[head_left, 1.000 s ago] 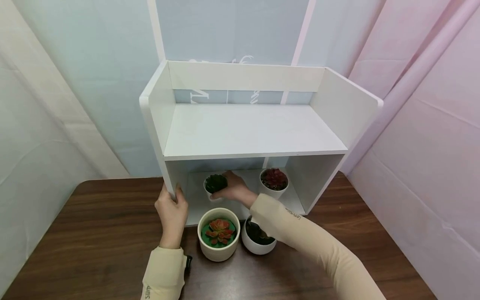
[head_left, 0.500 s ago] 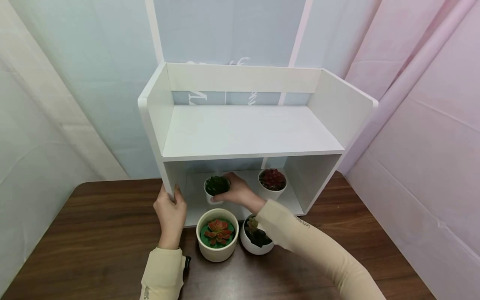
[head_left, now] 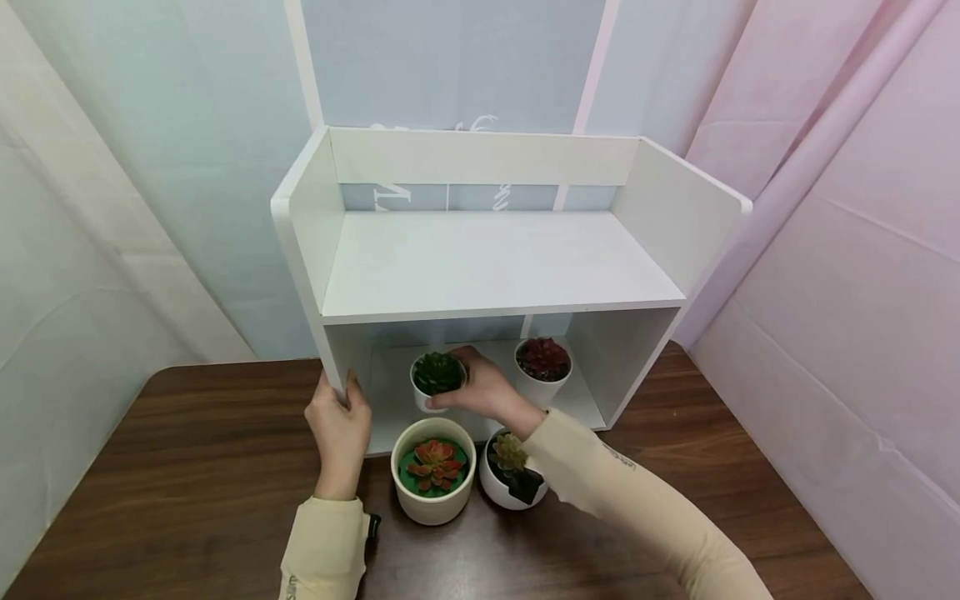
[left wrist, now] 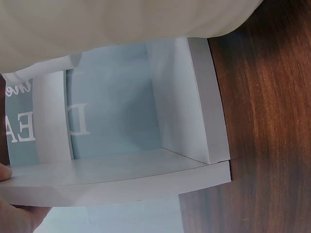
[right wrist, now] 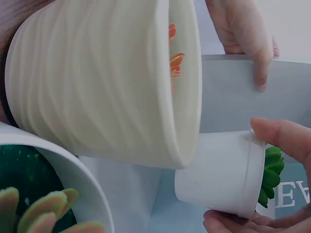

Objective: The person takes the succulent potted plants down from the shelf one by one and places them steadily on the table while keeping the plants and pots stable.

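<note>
My left hand (head_left: 339, 427) grips the left side panel of the white two-tier shelf (head_left: 495, 262); in the left wrist view its fingers (left wrist: 4, 173) lie on both faces of that panel. Inside the lower compartment, my right hand (head_left: 489, 390) holds a small white pot (right wrist: 218, 172) with a green succulent (head_left: 438, 372), thumb and fingers on opposite sides of its rim. Whether the pot's base touches the shelf floor I cannot tell. To its right on the lower level stands a white pot with a dark red succulent (head_left: 543, 358).
Before the shelf, a cream ribbed pot (right wrist: 97, 82) with an orange-red succulent (head_left: 436, 465) stands on the brown wooden table (head_left: 195, 483). Beside it sits a white pot (head_left: 495, 492) with a yellowish-green succulent (head_left: 508, 452). Pale curtains (head_left: 840, 250) hang around the table.
My right hand and the green succulent's pot have moved slightly right and toward me. The left hand keeps its grip on the panel. The whole view has drifted a little.
</note>
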`<action>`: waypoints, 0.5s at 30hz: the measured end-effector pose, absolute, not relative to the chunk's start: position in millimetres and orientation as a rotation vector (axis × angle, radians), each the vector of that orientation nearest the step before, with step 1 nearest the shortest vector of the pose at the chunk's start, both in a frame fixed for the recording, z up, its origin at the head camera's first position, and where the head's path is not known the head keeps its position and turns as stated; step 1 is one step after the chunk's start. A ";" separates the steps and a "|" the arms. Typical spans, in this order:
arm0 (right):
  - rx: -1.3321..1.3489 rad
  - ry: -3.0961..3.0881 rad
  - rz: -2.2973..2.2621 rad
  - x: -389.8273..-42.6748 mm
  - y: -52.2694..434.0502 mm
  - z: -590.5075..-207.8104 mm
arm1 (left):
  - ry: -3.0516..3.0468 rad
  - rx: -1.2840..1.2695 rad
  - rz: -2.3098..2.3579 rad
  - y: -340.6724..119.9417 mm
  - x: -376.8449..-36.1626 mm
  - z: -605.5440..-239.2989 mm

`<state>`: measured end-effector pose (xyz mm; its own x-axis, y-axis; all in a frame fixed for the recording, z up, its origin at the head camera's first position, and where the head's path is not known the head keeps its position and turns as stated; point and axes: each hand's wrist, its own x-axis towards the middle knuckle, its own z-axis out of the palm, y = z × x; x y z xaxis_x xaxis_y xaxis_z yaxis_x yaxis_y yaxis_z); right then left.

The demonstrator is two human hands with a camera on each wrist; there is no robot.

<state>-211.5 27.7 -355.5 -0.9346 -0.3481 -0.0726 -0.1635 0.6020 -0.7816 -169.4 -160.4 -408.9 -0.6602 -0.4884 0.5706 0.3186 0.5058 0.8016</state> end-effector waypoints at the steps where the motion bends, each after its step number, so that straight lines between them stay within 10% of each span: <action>1: -0.424 2.609 -1.250 -210.8 28.4 -354.8 | -1.930 0.139 -1.244 -160.4 -169.5 -408.9; 15: -0.440 2.612 -1.309 -201.1 38.2 -345.8 | -1.932 0.149 -1.243 -159.8 -169.7 -409.2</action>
<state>-201.1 38.2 -345.8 -0.9385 -0.3435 -0.0338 -0.1784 0.5667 -0.8044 -169.7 -159.8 -409.2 -0.6606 -0.4928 0.5664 0.3111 0.5069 0.8039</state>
